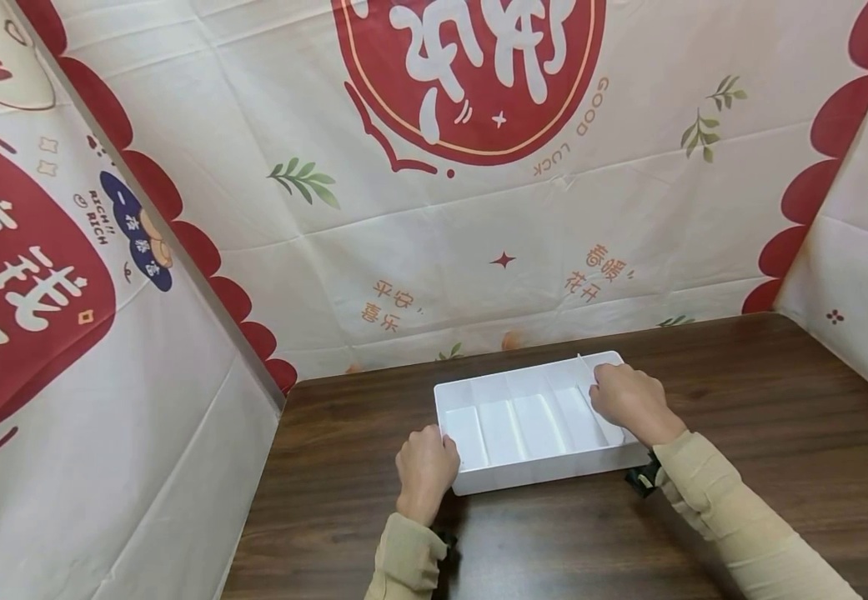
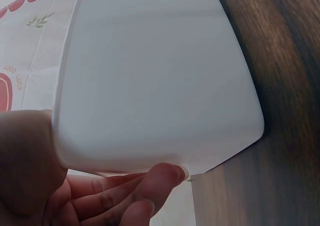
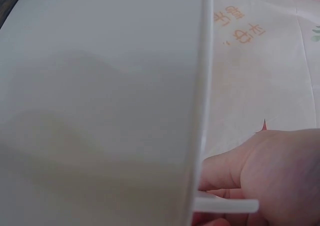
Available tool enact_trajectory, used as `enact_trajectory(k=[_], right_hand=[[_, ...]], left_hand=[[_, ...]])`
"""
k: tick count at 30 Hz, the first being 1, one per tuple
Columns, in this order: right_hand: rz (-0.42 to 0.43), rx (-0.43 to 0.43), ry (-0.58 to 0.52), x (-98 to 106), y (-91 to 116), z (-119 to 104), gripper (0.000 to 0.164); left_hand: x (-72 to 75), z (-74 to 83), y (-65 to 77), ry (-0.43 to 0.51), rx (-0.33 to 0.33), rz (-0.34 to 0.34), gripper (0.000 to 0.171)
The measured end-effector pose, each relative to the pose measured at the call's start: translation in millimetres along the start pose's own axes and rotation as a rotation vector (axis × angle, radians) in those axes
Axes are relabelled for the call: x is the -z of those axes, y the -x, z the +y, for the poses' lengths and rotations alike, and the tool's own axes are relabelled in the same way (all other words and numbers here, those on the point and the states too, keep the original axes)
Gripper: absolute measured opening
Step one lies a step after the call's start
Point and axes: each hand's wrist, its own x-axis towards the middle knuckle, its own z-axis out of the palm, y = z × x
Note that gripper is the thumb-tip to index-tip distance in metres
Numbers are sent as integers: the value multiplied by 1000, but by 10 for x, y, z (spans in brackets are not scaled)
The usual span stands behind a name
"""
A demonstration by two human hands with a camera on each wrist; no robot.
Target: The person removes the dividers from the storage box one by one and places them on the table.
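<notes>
With the left grip [image 1: 426, 468], holding the left end of the white tray [image 1: 546, 469], set on the table [image 1: 554, 542] with its long axis running crosswise toward the right grip [image 1: 634, 402]. There, slightly farther off, seemingly pinching a white divider [image 3: 230, 205] at the tray's right end.

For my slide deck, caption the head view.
A left hand grips one end of a white, rectangular plastic tray while the right hand holds a thin white plastic divider.

Tray [image 1: 546, 472] — smooth plastic; table [image 1: 328, 467] — woodgrain
</notes>
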Motion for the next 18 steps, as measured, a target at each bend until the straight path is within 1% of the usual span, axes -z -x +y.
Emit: enact_trajectory(k=[18], right_hand=[[15, 4, 4, 44, 1, -9, 22]], left_hand=[[15, 10, -14, 7, 8, -24, 25]])
